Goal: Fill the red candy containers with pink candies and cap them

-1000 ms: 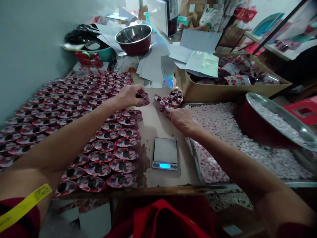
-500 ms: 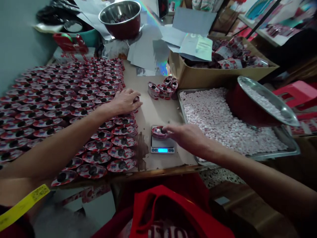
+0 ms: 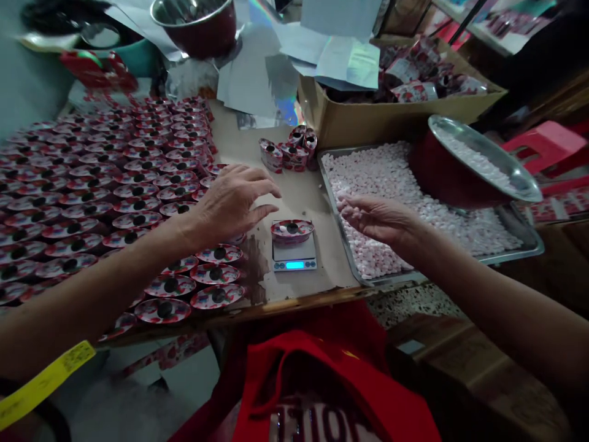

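A small red-and-white container (image 3: 292, 231) sits on a little digital scale (image 3: 294, 255) with a lit blue display. My left hand (image 3: 234, 199) hovers just left of it, fingers spread and empty, above rows of the same containers (image 3: 115, 190). My right hand (image 3: 375, 216) is over the near-left corner of a metal tray (image 3: 515, 255) of pink-white candies (image 3: 400, 184), fingers bent together; whether they hold candies is hidden. A few more containers (image 3: 288, 152) stand clustered behind the scale.
A red-sided metal bowl (image 3: 464, 166) with candies rests tilted in the tray. A cardboard box (image 3: 396, 113) of packets stands behind it. Loose silver sheets (image 3: 262, 80), another metal bowl (image 3: 197, 21) and a teal basin (image 3: 138, 55) crowd the back. Red cloth (image 3: 317, 380) lies below the table edge.
My right hand set a container on the scale, then moved right to the candy tray. My left hand let go of a container in the rows and opened near the scale.
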A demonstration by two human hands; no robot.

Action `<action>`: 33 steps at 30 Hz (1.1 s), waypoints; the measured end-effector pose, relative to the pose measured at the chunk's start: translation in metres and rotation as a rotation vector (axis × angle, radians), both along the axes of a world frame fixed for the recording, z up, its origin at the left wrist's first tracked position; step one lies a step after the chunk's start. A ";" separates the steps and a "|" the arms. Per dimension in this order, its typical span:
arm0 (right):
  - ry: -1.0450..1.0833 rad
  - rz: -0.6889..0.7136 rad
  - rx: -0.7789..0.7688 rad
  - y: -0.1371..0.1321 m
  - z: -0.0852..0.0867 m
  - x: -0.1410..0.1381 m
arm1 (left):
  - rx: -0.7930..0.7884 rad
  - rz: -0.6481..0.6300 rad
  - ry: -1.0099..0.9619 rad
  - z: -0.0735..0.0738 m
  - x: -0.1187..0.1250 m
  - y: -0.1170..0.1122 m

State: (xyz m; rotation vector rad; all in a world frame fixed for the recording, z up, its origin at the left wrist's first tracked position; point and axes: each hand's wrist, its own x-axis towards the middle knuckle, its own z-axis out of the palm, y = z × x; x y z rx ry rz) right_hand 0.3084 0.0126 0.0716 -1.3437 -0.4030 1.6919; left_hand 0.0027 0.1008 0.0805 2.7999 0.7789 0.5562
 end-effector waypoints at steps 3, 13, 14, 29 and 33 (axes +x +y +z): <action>0.057 -0.007 -0.069 0.002 0.007 -0.007 | -0.059 0.004 -0.053 0.003 0.002 -0.008; -0.048 0.151 -0.050 0.008 0.014 -0.019 | -0.222 -0.144 -0.001 -0.021 0.007 -0.010; -0.054 0.170 -0.046 0.008 0.015 -0.020 | -0.238 -0.150 0.007 -0.024 0.007 -0.010; -0.372 0.485 0.248 0.003 0.014 -0.040 | -0.520 -0.036 -0.059 -0.034 0.024 -0.011; -0.630 0.657 0.453 0.010 0.014 -0.046 | -0.506 -0.036 -0.146 -0.036 0.031 -0.012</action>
